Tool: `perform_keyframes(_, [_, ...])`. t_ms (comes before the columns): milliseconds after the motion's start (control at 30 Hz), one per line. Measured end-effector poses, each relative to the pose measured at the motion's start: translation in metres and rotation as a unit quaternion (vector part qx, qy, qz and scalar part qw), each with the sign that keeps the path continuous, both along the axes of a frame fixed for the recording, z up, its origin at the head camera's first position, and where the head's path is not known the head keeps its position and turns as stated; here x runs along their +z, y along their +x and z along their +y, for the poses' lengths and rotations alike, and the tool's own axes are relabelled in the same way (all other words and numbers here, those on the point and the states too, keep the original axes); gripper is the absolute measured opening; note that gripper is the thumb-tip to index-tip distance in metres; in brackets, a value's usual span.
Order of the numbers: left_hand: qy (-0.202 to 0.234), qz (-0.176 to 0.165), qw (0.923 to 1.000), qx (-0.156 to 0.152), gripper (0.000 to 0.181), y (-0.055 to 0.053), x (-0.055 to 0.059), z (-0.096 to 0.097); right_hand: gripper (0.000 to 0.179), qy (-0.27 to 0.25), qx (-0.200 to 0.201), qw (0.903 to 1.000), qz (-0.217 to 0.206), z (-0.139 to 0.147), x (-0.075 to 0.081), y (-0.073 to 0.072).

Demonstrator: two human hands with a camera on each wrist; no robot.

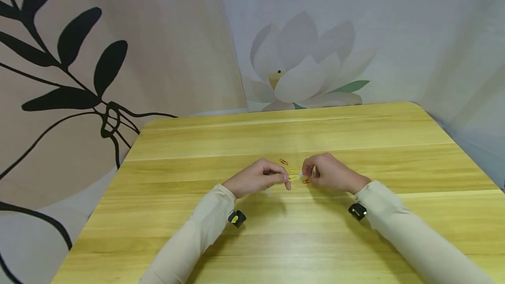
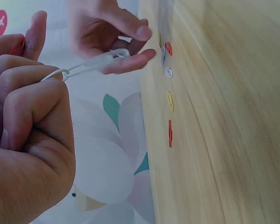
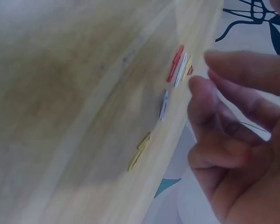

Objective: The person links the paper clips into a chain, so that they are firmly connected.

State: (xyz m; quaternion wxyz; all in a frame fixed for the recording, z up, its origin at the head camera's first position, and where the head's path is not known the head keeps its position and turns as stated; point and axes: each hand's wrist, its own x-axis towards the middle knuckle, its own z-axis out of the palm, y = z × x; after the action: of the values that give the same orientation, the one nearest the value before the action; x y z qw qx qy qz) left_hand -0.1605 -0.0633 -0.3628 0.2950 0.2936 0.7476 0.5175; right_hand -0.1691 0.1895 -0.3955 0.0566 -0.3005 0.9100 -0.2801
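Observation:
White paper clips (image 2: 91, 64) linked end to end stretch between the two hands above the table. My left hand (image 1: 262, 176) grips one end of them with curled fingers (image 2: 30, 86). A bit of red (image 2: 18, 48) shows between that hand's thumb and finger. At the other end, my right hand (image 1: 329, 173) pinches a white clip (image 1: 300, 174), its thumb and finger at the clip's loop in the left wrist view. In the right wrist view the right fingertips (image 3: 203, 84) hide the clip. Below the hands lie a red paper clip (image 2: 170, 133) and a yellow one (image 2: 170, 100).
More loose clips lie on the wooden table (image 1: 252, 240): an orange-red one (image 1: 283, 161) beyond the hands, a white one (image 3: 164, 105) and a yellow one (image 3: 140, 151). A printed curtain (image 1: 177, 47) hangs behind the table's far edge.

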Motion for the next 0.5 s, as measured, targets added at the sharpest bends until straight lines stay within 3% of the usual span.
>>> perform_keyframes(367, [-0.006, 0.004, 1.0, -0.004, 0.027, -0.001, -0.001, 0.003, 0.011, 0.098, 0.02, 0.9941, 0.042, -0.011, -0.002, 0.0])
perform_keyframes(500, [-0.004, 0.006, 1.0, -0.007, 0.027, -0.001, 0.0, 0.006, 0.012, 0.11, 0.024, 0.9919, 0.058, -0.012, -0.003, -0.001])
